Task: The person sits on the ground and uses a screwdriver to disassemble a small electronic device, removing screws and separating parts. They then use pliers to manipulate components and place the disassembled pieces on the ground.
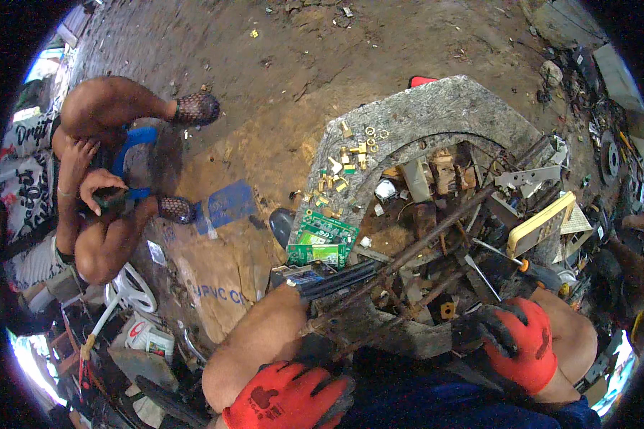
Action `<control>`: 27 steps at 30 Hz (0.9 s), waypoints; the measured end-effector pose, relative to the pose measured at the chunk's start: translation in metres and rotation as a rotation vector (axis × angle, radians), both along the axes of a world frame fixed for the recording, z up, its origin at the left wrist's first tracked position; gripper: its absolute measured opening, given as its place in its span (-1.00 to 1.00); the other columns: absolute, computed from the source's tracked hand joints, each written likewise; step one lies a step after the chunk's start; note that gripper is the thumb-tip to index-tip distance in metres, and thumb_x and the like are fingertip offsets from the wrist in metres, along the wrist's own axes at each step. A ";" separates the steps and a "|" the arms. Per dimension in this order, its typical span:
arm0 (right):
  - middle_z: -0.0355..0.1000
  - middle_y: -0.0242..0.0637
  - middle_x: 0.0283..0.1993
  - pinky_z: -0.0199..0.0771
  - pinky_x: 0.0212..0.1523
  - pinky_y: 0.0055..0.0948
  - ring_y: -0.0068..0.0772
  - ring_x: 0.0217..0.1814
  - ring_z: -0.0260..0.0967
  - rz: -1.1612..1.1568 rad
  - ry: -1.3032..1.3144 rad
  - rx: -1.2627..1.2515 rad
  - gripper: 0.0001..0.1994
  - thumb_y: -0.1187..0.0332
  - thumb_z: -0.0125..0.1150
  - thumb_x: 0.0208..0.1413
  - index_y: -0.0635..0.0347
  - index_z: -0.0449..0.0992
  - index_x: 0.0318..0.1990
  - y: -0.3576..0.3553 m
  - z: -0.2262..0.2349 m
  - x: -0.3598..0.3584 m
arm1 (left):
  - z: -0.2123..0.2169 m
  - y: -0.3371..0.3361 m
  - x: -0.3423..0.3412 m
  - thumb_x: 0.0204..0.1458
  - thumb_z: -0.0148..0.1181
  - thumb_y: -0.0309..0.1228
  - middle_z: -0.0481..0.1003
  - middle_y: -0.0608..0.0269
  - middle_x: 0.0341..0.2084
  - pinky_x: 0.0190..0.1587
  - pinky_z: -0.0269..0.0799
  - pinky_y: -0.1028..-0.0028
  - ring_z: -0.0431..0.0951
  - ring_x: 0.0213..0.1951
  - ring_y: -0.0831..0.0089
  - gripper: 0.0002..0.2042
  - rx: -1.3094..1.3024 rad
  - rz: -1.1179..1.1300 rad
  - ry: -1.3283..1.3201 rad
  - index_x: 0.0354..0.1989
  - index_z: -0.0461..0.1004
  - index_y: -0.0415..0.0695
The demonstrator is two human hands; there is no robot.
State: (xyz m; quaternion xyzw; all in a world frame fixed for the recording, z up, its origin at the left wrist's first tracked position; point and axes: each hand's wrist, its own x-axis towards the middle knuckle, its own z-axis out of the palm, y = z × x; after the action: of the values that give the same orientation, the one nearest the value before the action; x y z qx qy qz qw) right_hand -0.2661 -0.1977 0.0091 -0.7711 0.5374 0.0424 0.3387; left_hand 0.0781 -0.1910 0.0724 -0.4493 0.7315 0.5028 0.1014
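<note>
My left hand (290, 395), in a red glove with black fingertips, lies over my lap with its fingers stretched and nothing visible in them. At the near right edge of a grey slab with a large round opening (436, 107), my right hand (521, 347) wears a matching glove. Its dark fingers are curled; what they hold, if anything, is hidden. A thin metal blade (484, 279) points down toward that hand. Beyond it lies a screwdriver (537, 272) with an orange and black handle. Green circuit boards (322, 239) and several brass connectors (347, 154) rest on the slab's left side.
Rusty metal bars (436, 232) cross the opening, above scrap pieces. A yellowish frame (544, 225) leans at right. Another person (100, 186) sits at left, holding a dark object. Flattened cardboard (218, 286) covers ground between us. A white jug (150, 336) stands among scrap at lower left.
</note>
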 end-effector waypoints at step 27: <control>0.38 -0.04 -0.08 0.35 -0.05 -0.04 0.08 -0.07 0.37 0.094 -0.012 0.004 -0.48 0.19 0.45 -0.26 0.06 0.48 -0.05 0.010 0.015 0.002 | 0.010 0.017 -0.001 -0.13 0.31 -0.20 0.43 0.05 -0.10 0.03 0.30 0.18 0.42 -0.07 0.07 -0.47 -0.052 -0.085 -0.057 0.07 0.41 -0.10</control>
State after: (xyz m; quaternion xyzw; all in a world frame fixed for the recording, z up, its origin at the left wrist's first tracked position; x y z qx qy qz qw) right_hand -0.2638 -0.1872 0.0237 -0.7952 0.4982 0.0547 0.3413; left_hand 0.0775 -0.1745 0.0819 -0.4344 0.7595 0.4659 0.1319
